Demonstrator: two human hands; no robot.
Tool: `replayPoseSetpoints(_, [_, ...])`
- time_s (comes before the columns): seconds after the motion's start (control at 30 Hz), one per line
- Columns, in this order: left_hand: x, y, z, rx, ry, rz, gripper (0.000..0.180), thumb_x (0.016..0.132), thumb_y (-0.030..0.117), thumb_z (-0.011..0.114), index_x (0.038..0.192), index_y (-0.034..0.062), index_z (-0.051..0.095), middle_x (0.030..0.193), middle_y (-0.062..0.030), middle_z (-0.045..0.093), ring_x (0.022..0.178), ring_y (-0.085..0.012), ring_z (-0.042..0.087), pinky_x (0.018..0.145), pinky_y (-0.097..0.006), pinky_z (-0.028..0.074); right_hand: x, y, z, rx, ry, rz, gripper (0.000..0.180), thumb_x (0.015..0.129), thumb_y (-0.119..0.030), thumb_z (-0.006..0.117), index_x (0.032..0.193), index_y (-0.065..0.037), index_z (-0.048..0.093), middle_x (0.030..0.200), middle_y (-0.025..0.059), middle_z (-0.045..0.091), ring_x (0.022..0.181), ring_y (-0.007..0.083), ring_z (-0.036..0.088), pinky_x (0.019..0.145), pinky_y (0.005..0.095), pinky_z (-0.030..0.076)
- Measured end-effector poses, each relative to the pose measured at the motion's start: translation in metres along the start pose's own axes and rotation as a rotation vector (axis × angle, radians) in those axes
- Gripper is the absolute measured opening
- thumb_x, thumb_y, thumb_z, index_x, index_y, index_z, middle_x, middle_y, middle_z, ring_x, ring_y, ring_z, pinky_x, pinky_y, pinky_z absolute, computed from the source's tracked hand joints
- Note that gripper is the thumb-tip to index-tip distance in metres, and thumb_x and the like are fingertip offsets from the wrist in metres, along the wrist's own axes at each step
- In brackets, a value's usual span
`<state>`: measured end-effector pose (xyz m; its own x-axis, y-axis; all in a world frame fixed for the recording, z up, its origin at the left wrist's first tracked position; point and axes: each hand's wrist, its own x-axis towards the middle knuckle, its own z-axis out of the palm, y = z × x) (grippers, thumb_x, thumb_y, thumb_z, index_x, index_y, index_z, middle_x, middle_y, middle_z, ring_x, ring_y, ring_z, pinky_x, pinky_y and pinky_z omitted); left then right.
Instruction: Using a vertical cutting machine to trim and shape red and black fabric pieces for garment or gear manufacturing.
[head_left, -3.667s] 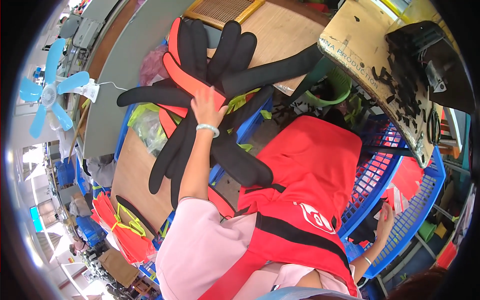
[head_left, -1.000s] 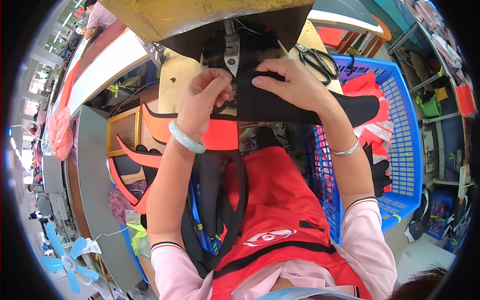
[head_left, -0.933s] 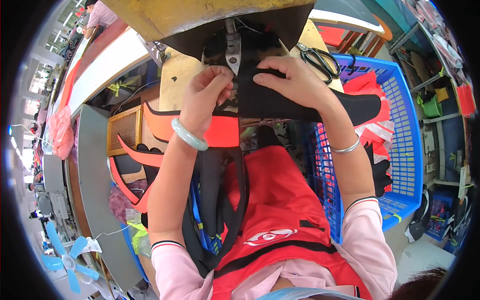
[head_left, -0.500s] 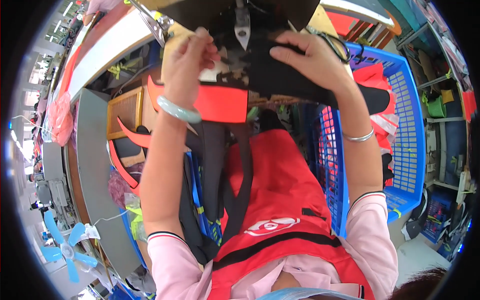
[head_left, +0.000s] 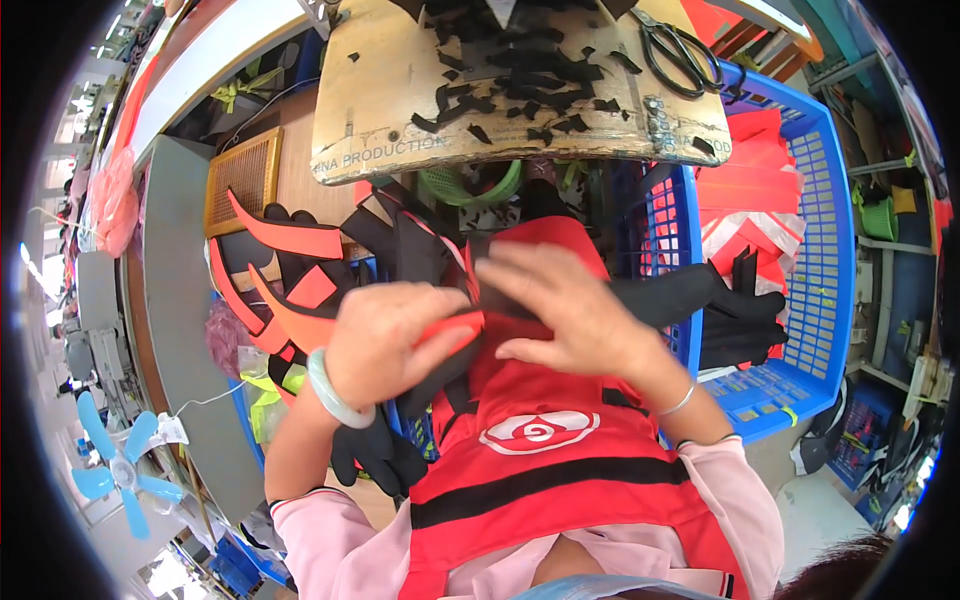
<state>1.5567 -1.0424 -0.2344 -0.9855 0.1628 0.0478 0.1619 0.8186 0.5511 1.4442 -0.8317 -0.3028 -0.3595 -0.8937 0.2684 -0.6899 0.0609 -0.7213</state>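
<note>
My left hand (head_left: 395, 335) and my right hand (head_left: 565, 310) are close together over my lap, above a red apron with a white round mark (head_left: 540, 432). Both grip a black and orange fabric piece (head_left: 450, 325). Its long black strip (head_left: 680, 293) runs out to the right from under my right hand. More black and orange cut pieces (head_left: 300, 290) hang to the left of my left hand. A pale bangle is on my left wrist, a thin bracelet on my right.
A worn wooden work board (head_left: 520, 110) strewn with black fabric scraps lies ahead, with black scissors (head_left: 682, 55) at its right end. A blue plastic basket (head_left: 815, 250) with orange and black pieces stands at the right. A blue fan (head_left: 110, 480) is at the lower left.
My hands have come down from the machine at the board to my lap, bringing the black and orange piece with them. The view has tilted down.
</note>
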Motion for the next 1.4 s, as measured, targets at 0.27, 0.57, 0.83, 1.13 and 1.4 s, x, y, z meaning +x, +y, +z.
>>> replayPoseSetpoints(0.27, [-0.028, 0.015, 0.032, -0.108, -0.150, 0.115, 0.022, 0.082, 0.026, 0.073, 0.095, 0.0102, 0.067, 0.069, -0.0049, 0.060, 0.063, -0.0238, 0.061, 0.056, -0.035, 0.047, -0.032, -0.033, -0.023, -0.005, -0.273, 0.118, 0.024, 0.082, -0.016, 0.069, 0.104, -0.008, 0.064, 0.080, 0.0078, 0.066, 0.078, 0.0272, 0.065, 0.073, 0.0407, 0.050])
replayPoseSetpoints(0.57, [0.038, 0.036, -0.033, -0.109, 0.131, 0.234, 0.016, 0.077, 0.014, 0.075, 0.089, 0.0079, 0.068, 0.068, -0.0051, 0.059, 0.061, -0.0240, 0.060, 0.053, -0.035, 0.046, 0.018, -0.036, -0.118, -0.074, -0.264, 0.036, 0.018, 0.078, -0.019, 0.073, 0.091, -0.010, 0.065, 0.071, 0.0082, 0.063, 0.062, 0.0306, 0.062, 0.056, 0.0397, 0.047])
replayPoseSetpoints(0.83, [0.102, -0.010, -0.053, -0.302, 0.092, -0.039, 0.021, 0.084, 0.014, 0.070, 0.095, -0.0035, 0.065, 0.083, -0.0096, 0.066, 0.077, -0.0161, 0.061, 0.075, -0.029, 0.049, 0.074, 0.010, -0.154, -0.202, -0.214, 0.187, 0.027, 0.086, -0.023, 0.069, 0.098, 0.000, 0.064, 0.074, 0.0152, 0.062, 0.068, 0.0330, 0.061, 0.061, 0.0366, 0.046])
replayPoseSetpoints(1.13, [0.141, -0.049, -0.062, -0.382, 0.124, -0.157, 0.026, 0.085, 0.018, 0.069, 0.097, -0.0050, 0.067, 0.084, -0.0097, 0.066, 0.080, -0.0145, 0.060, 0.076, -0.030, 0.048, 0.116, 0.042, -0.156, -0.080, -0.190, 0.286, 0.041, 0.090, -0.030, 0.066, 0.110, 0.005, 0.062, 0.085, 0.0176, 0.064, 0.076, 0.0260, 0.060, 0.071, 0.0340, 0.048])
replayPoseSetpoints(1.4, [0.159, -0.065, -0.064, -0.507, 0.139, -0.232, 0.029, 0.085, 0.020, 0.069, 0.100, -0.0044, 0.067, 0.086, -0.0057, 0.068, 0.080, -0.0107, 0.060, 0.075, -0.027, 0.049, 0.133, 0.067, -0.158, -0.052, -0.162, 0.239, 0.044, 0.090, -0.032, 0.066, 0.114, 0.005, 0.062, 0.091, 0.0146, 0.065, 0.084, 0.0206, 0.061, 0.077, 0.0315, 0.048])
